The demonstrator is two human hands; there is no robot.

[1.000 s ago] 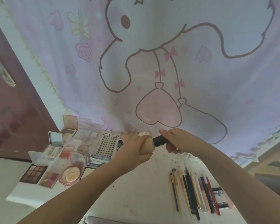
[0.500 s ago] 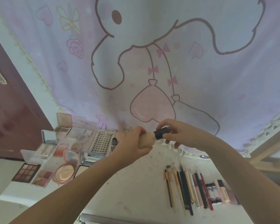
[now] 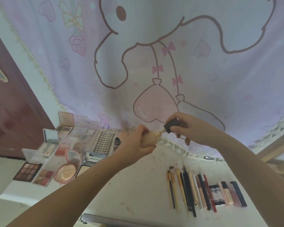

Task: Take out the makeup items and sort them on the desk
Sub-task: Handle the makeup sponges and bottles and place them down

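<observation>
Head view: above the white surface (image 3: pixel 138 185), a person's left hand (image 3: pixel 136 143) is wrapping around a beige bottle (image 3: pixel 152 139) while the right hand (image 3: pixel 185 128) is pinching its black cap (image 3: pixel 171 126). Small and likely smooth, the bottle seems best gripped around its body, the cap by its flat sides.

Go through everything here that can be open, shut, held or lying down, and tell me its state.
Foundation bottle: held, cap lifted off its neck.
Black cap: pinched.
Left hand: grips bottle.
Right hand: holds cap.
Eyeshadow palette: open, flat.
Pink compact: open.
Brushes and pencils: lying in a row.
</observation>
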